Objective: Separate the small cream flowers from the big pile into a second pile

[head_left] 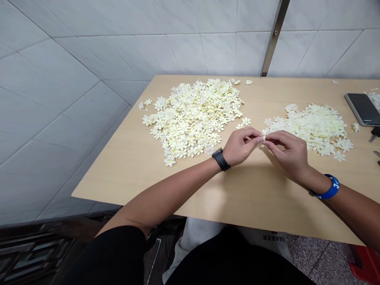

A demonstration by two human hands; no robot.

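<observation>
Together, the left hand [240, 147] and the right hand [289, 154] pinch a small white flower [264, 135]. The tips of the fingers are closed on it, close to each other. The flower is between a big flower pile [196, 114] on the left and a smaller flower pile [316, 126] on the right. Both piles lie on a light brown surface [124, 158]. A dark phone [367, 109] lies near the right edge. Behind stands a pale tiled wall [184, 51] with a metal strip [274, 37].

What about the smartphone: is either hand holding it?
No, the smartphone lies on the table, while the fingertips of the left hand and right hand meet at a small white flower.
</observation>
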